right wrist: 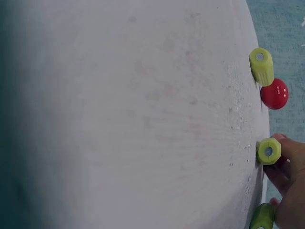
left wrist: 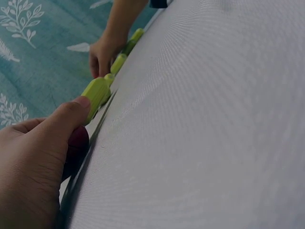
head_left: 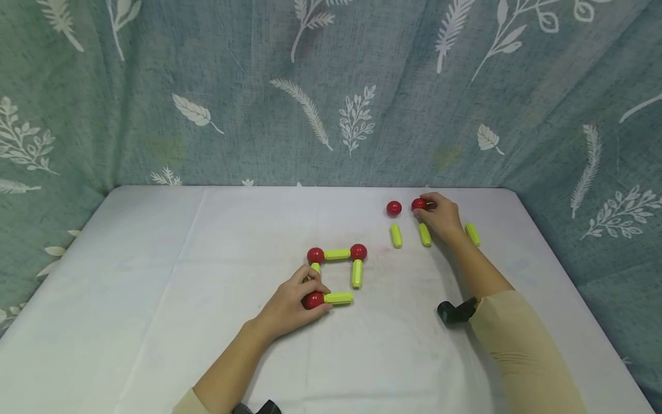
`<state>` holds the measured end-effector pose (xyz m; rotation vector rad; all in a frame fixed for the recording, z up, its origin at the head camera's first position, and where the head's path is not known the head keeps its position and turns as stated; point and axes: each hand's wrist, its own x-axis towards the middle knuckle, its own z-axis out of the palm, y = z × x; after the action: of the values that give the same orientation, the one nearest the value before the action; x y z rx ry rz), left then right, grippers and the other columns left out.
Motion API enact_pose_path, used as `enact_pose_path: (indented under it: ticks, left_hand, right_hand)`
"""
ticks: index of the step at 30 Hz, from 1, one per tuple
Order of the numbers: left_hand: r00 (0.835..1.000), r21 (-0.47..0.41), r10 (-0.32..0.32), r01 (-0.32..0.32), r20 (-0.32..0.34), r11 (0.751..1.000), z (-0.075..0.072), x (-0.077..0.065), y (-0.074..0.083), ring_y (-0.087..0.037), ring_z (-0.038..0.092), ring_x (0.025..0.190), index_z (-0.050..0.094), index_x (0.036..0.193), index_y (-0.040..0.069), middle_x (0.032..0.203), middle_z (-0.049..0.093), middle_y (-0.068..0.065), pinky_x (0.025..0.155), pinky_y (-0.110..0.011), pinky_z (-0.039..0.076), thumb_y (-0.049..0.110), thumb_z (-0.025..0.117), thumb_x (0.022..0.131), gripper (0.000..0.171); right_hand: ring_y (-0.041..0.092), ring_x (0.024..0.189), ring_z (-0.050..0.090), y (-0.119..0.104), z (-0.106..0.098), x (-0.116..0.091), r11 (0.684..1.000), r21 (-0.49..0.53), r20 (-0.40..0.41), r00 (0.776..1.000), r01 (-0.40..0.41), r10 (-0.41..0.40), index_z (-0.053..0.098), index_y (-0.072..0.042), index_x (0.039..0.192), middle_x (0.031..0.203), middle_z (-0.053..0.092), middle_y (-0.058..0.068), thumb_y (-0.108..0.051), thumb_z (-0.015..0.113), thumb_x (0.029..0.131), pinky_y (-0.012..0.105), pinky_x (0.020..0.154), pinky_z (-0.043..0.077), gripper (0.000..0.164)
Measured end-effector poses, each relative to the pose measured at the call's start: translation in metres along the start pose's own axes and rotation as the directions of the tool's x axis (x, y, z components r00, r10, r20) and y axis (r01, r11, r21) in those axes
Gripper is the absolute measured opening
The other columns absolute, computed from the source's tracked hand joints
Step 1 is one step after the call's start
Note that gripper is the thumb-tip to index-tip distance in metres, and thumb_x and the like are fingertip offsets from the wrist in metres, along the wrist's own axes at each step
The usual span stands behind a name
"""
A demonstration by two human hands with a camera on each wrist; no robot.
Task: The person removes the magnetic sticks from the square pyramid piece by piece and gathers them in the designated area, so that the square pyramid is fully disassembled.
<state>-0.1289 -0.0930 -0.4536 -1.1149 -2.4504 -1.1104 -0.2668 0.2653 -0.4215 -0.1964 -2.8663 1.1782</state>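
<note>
My left hand point(head_left: 289, 302) grips a red ball point(head_left: 313, 300) at the near left corner of a partial frame of balls and yellow-green rods. From that ball a rod point(head_left: 338, 298) points right. Another rod point(head_left: 316, 268), partly hidden by my fingers, runs down from the far left red ball point(head_left: 315, 255). A rod point(head_left: 337, 255) links this to the far right ball point(head_left: 358, 252), which has a rod point(head_left: 357, 274) toward me; a gap shows below its end. At the back right, my right hand point(head_left: 442, 217) pinches a red ball point(head_left: 418, 204) between thumb and fingers.
A loose red ball point(head_left: 394, 208) lies left of my right hand. Loose rods lie nearby: one point(head_left: 396, 236) below that ball, one point(head_left: 425, 234) below the hand, one point(head_left: 473, 234) beyond the forearm. Metal discs show on rod ends point(right wrist: 268, 152). A patterned curtain point(head_left: 331, 115) hangs behind the table.
</note>
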Motion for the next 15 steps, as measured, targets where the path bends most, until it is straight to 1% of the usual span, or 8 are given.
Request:
enact_pose_path:
  ticks: [6,12,15]
  left_hand:
    - [1.0,-0.013,0.008,-0.009,-0.011,1.0,0.0002,0.0004,0.0004,-0.01,0.056,0.09,0.069,0.093,0.014,0.102,0.049,0.002,0.075,-0.021,0.052,0.019,0.081,0.074,0.024]
    - [1.0,-0.018,0.014,-0.015,-0.013,1.0,0.0008,-0.0004,-0.0006,-0.011,0.055,0.09,0.069,0.093,0.014,0.102,0.049,0.001,0.074,-0.021,0.052,0.018,0.081,0.074,0.024]
    - [1.0,-0.019,0.014,-0.014,-0.01,1.0,0.0007,-0.0001,-0.0006,-0.011,0.055,0.09,0.069,0.094,0.014,0.103,0.049,0.001,0.074,-0.022,0.052,0.019,0.081,0.074,0.024]
  right_hand:
    - [0.033,0.119,0.052,0.0007,-0.0016,0.0,1.0,0.014,-0.005,1.0,0.022,-0.022,0.048,-0.005,0.135,0.132,0.052,0.017,-0.018,0.067,0.089,0.045,0.096,0.045,0.051]
    - [0.034,0.12,0.051,0.0006,-0.0018,-0.0019,0.999,0.022,-0.003,1.0,0.025,-0.025,0.046,-0.005,0.137,0.133,0.051,0.019,-0.018,0.069,0.087,0.045,0.097,0.044,0.057]
    - [0.033,0.122,0.049,-0.0005,-0.0036,-0.0053,0.999,0.026,-0.012,0.999,0.031,-0.031,0.044,-0.005,0.139,0.137,0.048,0.017,-0.02,0.069,0.088,0.045,0.099,0.043,0.058]
